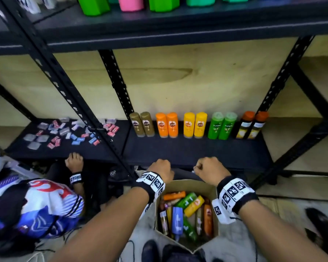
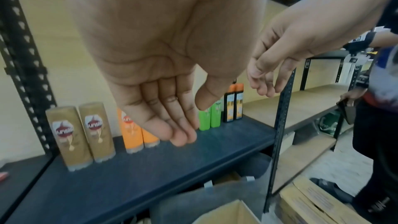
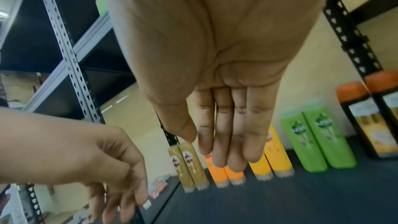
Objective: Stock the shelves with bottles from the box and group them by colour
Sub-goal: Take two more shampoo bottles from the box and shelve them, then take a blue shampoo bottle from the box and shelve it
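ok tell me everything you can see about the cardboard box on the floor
The cardboard box is plain brown, and its top is open. It sits on the floor in front of the dark lower shelf, between the person's forearms and just above their shoes in the head view. Inside, bottles lie jumbled on their sides: orange, green, yellow, a blue one and some brownish ones. Neither the left hand nor the right hand touches it; both hover above its far edge, holding nothing.

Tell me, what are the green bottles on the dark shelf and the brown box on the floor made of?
The two upright green bottles look like smooth, slightly shiny plastic: bright even colour, moulded rounded tops. The open brown box holding more bottles looks like matte cardboard: thin, dull tan walls with folded flaps. The dark shelf board could be painted metal or coated wood; unclear.
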